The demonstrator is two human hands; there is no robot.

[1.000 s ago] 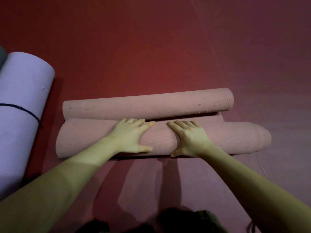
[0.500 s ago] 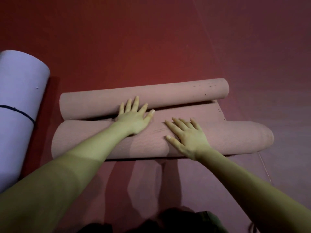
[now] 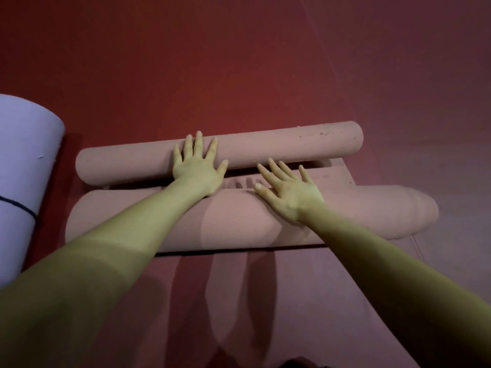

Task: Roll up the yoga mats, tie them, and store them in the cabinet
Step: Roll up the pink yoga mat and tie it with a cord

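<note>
Bare red floor (image 3: 239, 62) all around.

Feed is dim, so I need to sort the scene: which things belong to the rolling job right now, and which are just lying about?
In the job:
pink mat, half rolled
far pink roll
left hand, flat on far roll
right hand, on the mat

Lying about:
white mat, already rolled and tied
red floor

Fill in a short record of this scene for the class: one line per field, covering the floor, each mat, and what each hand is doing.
floor: red
pink mat: partly rolled, thick near roll, thin far roll, flat strip between
left hand: flat, fingers spread, on the far roll
right hand: flat, open, on the strip and the near roll
lilac mat: rolled, dark tie around it, at left
cabinet: not visible
</note>
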